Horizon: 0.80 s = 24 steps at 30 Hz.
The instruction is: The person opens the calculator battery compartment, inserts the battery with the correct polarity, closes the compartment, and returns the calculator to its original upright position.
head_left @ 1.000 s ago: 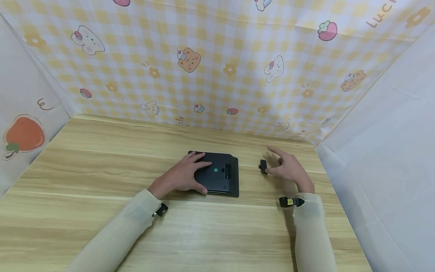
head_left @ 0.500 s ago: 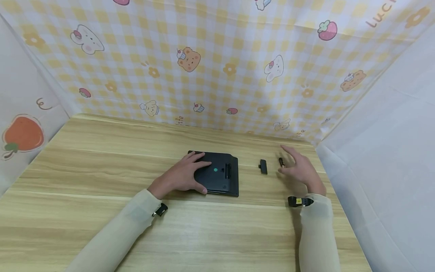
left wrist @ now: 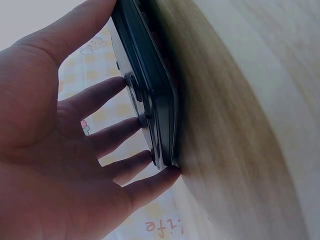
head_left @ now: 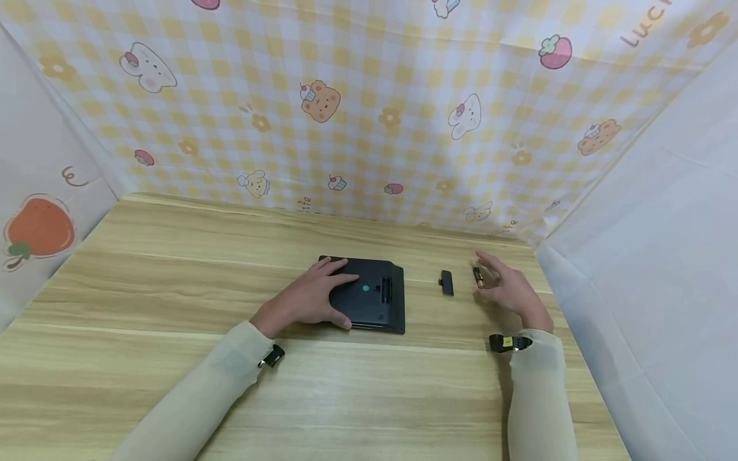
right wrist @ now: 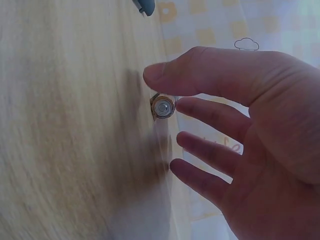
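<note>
A black calculator [head_left: 369, 304] lies face down on the table, its battery compartment [head_left: 387, 290] uncovered. My left hand [head_left: 311, 296] rests over its left part with fingers spread, the thumb at the near edge; the left wrist view shows the fingertips on its back and edge. To the right lies the small black battery cover [head_left: 447, 282]. Beyond that is a black and copper battery [head_left: 478, 277], whose end [right wrist: 163, 107] faces the right wrist camera. My right hand [head_left: 510, 291] is around the battery, thumb and fingers apart, with the thumb overlapping its rim in the wrist view.
The wood-grain table [head_left: 323, 397] reaches back to a yellow checked cloth wall [head_left: 357, 147]. White cloth walls stand at the left and the right [head_left: 651, 256]. A dark wrist strap [head_left: 510, 343] is on the right wrist.
My right hand has moved right from the battery cover to the battery, leaving the cover on the table. Its fingers have since drawn in a little around the battery. My left hand stays put.
</note>
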Motion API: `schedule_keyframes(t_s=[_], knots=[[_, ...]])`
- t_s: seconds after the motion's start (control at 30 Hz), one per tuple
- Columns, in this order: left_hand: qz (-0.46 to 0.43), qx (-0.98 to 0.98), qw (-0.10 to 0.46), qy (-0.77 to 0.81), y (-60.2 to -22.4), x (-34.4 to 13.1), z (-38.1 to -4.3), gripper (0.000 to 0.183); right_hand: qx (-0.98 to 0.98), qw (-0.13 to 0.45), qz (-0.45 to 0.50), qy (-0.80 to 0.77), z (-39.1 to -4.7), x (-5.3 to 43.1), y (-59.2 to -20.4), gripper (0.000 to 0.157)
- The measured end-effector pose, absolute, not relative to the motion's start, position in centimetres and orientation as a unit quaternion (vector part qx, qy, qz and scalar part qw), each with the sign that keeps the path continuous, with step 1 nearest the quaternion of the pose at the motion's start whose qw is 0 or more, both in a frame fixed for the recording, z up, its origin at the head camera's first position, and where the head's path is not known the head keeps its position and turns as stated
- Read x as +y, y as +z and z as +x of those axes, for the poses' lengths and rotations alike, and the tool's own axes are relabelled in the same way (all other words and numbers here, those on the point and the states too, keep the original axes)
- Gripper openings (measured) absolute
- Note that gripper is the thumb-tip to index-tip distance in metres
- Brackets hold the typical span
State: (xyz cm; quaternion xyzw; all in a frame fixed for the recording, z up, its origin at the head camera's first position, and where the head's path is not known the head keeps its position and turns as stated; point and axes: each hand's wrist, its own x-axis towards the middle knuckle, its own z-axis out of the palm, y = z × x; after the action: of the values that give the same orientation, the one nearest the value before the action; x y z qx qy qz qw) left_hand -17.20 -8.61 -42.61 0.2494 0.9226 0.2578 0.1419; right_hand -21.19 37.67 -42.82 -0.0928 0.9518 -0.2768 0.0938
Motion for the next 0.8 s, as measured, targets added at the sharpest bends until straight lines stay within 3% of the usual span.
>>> schedule_keyframes(t_s=[0.8], knots=[[0.248,0.921,0.145,0.261,-42.65,-8.57,-17.33,0.098,0.956,0.083,-0.104,-0.261,-21.50,37.57,-43.08,0.088]])
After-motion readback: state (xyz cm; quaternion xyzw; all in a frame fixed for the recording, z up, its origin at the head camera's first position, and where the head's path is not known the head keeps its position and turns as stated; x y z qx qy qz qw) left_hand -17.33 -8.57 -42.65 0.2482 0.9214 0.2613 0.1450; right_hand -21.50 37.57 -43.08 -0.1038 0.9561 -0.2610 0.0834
